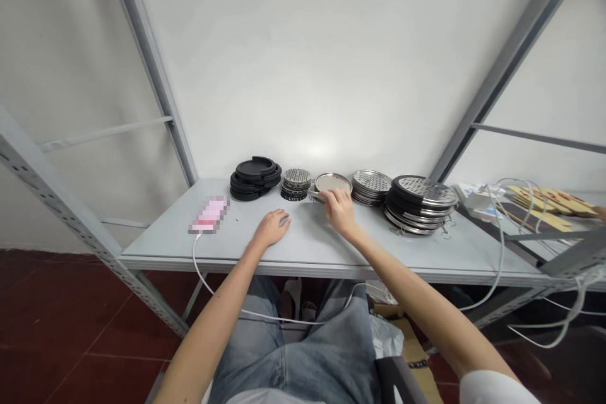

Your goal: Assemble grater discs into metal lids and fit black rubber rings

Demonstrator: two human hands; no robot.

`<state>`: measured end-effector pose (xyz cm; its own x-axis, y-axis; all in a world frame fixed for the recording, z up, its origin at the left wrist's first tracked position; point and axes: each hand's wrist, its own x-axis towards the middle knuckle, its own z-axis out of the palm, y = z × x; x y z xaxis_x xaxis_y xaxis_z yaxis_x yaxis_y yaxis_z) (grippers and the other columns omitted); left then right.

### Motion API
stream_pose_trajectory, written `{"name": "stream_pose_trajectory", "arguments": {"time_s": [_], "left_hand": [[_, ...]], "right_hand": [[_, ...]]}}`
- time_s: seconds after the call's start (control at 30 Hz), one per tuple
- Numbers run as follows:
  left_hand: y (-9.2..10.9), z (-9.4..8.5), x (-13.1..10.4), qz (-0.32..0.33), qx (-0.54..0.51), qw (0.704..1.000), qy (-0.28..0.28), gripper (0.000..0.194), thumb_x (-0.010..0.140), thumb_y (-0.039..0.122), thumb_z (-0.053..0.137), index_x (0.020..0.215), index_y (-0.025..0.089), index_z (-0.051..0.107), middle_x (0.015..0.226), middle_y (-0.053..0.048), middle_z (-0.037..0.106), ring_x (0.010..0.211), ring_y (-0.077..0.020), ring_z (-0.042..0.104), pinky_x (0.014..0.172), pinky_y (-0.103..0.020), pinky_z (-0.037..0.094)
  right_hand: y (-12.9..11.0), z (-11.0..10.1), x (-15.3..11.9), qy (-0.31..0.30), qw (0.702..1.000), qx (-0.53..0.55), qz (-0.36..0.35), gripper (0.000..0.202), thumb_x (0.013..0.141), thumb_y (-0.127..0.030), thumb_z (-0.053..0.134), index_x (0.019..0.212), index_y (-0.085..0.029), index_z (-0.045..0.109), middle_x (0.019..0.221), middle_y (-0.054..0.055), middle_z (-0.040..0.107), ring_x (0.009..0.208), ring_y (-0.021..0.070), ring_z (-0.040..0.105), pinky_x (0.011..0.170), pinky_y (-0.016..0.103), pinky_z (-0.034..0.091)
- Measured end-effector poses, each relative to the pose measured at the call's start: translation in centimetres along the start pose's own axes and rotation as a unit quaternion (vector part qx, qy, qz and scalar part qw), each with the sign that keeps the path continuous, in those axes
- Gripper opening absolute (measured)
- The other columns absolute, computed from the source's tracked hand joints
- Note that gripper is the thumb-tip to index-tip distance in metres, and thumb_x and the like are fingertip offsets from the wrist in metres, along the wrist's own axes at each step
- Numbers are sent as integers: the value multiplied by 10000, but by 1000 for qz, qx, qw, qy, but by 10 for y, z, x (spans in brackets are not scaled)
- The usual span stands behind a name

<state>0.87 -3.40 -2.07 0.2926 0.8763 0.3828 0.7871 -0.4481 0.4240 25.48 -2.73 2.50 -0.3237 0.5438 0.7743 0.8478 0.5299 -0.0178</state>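
My left hand point(272, 227) lies palm down on the grey tabletop with its fingers stretched out, holding nothing that I can see. In front of a round silver metal dish point(333, 182), my right hand point(339, 211) is closed in a pinch. A thin silvery piece point(314, 194) sticks out to the left of its fingertips; its kind is too small to make out. Left of the dish stands a short stack of patterned round discs point(297, 178), with black round trays point(256, 170) piled farther left. To its right are stacked perforated metal plates point(372, 182).
A larger pile of black-rimmed perforated discs point(421, 192) with wire hooks stands at the right. A blurred-out phone-like object point(209, 214) with a white cable point(194, 252) lies at left. Metal shelf posts point(151, 63) frame the table; yellow cards point(549, 202) lie beyond the right post.
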Motion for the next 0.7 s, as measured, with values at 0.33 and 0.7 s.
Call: {"name": "stream_pose_trajectory", "arguments": {"time_s": [0.33, 0.7], "left_hand": [[-15, 1, 8, -123, -83, 977, 150, 315, 918, 128, 400, 1113, 132, 647, 1147, -124, 673, 1114, -227, 616, 1014, -363, 469], [0, -3, 0, 2, -24, 999, 42, 331, 929, 373, 520, 1172, 210, 674, 1214, -77, 668, 1166, -252, 578, 1057, -390, 422]], "right_hand": [[-34, 14, -36, -40, 984, 74, -159, 383, 929, -111, 373, 1222, -195, 606, 969, 103, 647, 890, 222, 565, 822, 352, 447], [-14, 14, -44, -68, 971, 221, 67, 241, 886, -233, 471, 1050, -193, 643, 901, 60, 708, 836, 193, 639, 824, 313, 489]]}}
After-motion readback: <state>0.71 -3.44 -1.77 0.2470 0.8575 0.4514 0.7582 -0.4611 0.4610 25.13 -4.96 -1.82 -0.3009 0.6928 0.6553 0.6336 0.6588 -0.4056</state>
